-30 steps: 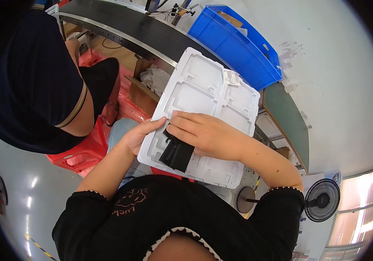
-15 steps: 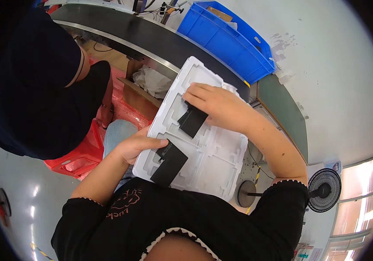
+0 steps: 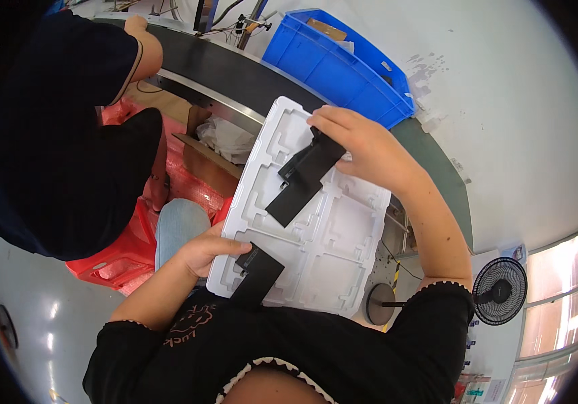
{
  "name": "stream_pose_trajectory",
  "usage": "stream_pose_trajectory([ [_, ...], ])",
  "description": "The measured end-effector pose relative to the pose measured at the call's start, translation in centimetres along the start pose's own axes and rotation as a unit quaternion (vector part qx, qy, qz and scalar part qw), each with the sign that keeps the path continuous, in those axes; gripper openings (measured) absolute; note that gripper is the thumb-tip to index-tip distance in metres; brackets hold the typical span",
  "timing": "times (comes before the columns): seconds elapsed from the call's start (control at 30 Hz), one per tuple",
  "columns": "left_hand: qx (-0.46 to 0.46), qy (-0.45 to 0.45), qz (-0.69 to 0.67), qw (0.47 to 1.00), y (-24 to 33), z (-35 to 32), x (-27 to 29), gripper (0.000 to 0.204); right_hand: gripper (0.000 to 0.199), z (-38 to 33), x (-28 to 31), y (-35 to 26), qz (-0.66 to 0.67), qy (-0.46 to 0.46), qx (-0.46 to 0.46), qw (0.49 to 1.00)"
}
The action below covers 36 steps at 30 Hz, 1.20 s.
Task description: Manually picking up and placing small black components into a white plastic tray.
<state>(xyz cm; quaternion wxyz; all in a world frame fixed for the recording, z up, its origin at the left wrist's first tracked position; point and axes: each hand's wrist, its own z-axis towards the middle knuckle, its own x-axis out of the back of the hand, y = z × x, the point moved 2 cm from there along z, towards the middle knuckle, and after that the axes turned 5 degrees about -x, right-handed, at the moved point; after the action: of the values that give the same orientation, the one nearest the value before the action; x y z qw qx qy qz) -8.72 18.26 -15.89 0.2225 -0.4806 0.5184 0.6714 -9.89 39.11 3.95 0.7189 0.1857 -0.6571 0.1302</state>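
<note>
**A:** Two flat black pieces sit on one white moulded tray (image 3: 332,249), which rests on the person's lap, its far end reaching toward the grey conveyor belt (image 3: 235,67).

**B:** Which hand has which?

**A:** The right hand (image 3: 363,148) is closed on the upper end of the long black strip (image 3: 302,180), thumb and fingers pinching it while the strip lies slanted across the tray's upper pockets. The left hand (image 3: 208,249) grips the tray's left edge, thumb on top, just beside the shorter black piece (image 3: 256,275) that lies over the near corner and overhangs the rim.

**B:** How would that tray handle?

**A:** I'd judge it light and thin, formed plastic or pulp, with some flex. Held by one edge only it would likely sag or twist, so the lap under it matters. The rim is the sensible place to hold; the pocket walls look easy to dent.

**B:** And the black strips?

**A:** They look stiff and flat, keeping their shape where they bridge the pockets. Probably light too. Matte, so not very slippery. Pinching one end, as the right hand does, seems enough, though the free end could swing.

**B:** Anything else close by?

**A:** Another person in a dark top (image 3: 53,128) sits to the left on a red stool (image 3: 117,252). A blue crate (image 3: 339,67) stands beyond the belt, and a small black fan (image 3: 497,291) is on the floor to the right.
</note>
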Motion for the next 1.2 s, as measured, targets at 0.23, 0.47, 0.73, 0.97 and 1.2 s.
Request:
stream_pose_trajectory([
  [0.23,0.023,-0.028,-0.01,0.999,-0.1,0.1,-0.5,0.06,0.064,2.6,-1.3,2.1,-0.06,-0.027,0.018,0.998],
  [0.47,0.024,0.003,0.002,1.0,-0.8,-0.3,0.3,0.062,0.055,4.0,-1.8,2.1,-0.144,-0.023,0.067,0.987],
  [0.73,0.032,-0.005,-0.01,0.999,-1.1,-0.2,0.2,0.061,0.053,3.5,-2.7,1.5,-0.164,-0.019,0.088,0.982],
  [0.97,0.039,-0.014,-0.016,0.999,-1.4,-0.4,0.7,0.06,0.058,2.6,-3.4,1.9,-0.071,-0.055,0.068,0.994],
  [1.2,0.04,-0.008,-0.01,0.999,-1.3,-0.7,-0.3,0.058,0.059,0.2,-0.5,2.6,-0.063,0.025,0.067,0.995],
])
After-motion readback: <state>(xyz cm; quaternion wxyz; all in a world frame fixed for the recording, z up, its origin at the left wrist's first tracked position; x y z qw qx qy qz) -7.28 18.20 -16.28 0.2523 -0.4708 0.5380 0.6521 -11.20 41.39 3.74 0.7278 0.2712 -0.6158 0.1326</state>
